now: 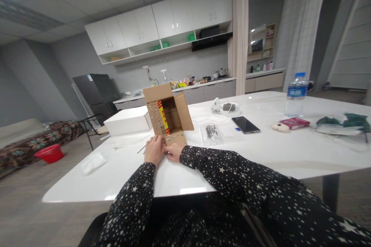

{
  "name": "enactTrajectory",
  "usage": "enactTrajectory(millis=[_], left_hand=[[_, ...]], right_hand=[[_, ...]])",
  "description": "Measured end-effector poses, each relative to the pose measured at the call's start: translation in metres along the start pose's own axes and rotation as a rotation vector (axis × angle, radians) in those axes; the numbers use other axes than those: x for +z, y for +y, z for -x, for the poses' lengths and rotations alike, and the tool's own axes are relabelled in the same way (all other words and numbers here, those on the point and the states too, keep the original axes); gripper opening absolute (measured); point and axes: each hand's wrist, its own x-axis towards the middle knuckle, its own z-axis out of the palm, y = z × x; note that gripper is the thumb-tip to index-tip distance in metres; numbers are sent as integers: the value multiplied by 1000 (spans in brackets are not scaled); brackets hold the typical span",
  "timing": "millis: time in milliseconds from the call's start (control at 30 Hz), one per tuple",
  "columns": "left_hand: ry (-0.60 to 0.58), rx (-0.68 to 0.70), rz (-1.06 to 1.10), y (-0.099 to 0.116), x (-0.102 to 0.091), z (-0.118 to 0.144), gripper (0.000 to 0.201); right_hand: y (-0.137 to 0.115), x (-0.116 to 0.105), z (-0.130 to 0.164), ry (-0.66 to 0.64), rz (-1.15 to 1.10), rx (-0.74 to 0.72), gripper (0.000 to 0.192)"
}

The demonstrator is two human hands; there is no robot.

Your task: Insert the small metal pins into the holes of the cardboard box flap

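Note:
An opened cardboard box point(187, 112) stands on the white table in front of me, its flaps spread and its inside dark. Small shiny dots run along its left flap and its lower front flap, and a yellow and red tape strip point(163, 117) crosses its side. My left hand point(155, 149) is closed at the left end of the lower flap, fingers bent over the cardboard. Just right of it, touching or nearly so, my right hand point(174, 151) is closed with curled fingers below the flap. Whatever its fingertips pinch is hidden.
A white box point(127, 121) and crumpled tissue point(93, 163) lie to the left. Rightward are a clear case of small dark pieces point(210, 133), a phone point(245, 124), a white device point(228, 108), a dark red pack point(297, 123) and a water bottle point(296, 96).

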Motion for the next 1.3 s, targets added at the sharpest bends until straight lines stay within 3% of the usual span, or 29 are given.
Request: enactTrajectory(millis=[1300], left_hand=[[40,-37,-25,-2,4,1,17]], right_hand=[[0,-1,0,-15,-15,-11,29]])
